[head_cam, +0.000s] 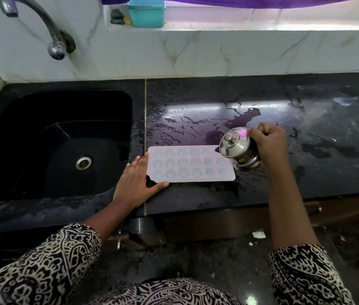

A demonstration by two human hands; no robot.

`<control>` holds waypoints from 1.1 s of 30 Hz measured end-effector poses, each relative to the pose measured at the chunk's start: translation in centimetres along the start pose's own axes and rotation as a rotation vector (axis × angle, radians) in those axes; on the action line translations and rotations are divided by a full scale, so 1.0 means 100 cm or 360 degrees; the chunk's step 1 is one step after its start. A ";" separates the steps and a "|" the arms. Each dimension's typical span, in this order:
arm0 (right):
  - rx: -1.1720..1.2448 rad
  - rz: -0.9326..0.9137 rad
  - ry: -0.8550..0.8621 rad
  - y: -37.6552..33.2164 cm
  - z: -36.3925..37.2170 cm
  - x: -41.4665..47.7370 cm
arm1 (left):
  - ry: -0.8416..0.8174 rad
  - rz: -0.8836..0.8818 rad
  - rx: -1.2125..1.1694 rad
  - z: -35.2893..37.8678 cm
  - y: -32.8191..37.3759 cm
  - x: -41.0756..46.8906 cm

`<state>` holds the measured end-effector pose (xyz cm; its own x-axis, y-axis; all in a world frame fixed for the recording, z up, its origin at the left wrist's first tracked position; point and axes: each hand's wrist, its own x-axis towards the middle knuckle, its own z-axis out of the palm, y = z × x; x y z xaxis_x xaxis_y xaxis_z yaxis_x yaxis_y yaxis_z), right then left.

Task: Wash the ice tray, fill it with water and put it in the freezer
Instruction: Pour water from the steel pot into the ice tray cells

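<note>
A white ice tray (187,165) lies flat on the wet black counter (306,168), just right of the sink. My left hand (138,181) rests flat against the tray's left end, fingers spread, thumb along its near edge. My right hand (268,142) grips a small steel jug with a lid (237,148), tilted with its spout over the tray's far right corner. Several of the tray's cells glint as if they hold water.
A black sink (42,139) with a drain lies at the left, a steel tap (48,29) above it. A teal container (146,13) stands on the window ledge. Puddles spread over the counter behind the tray.
</note>
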<state>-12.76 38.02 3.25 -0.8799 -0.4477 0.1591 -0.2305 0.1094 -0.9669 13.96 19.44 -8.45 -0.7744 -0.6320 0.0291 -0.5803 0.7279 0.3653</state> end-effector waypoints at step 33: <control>0.0245 0.0164 0.0194 0.008 -0.019 -0.004 | -0.0010 -0.0004 0.0007 0.000 0.000 0.000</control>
<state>-13.39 39.96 2.81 -0.9413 -0.3298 0.0717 -0.0788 0.0080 -0.9969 13.99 19.42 -8.48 -0.7744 -0.6322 0.0224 -0.5834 0.7274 0.3613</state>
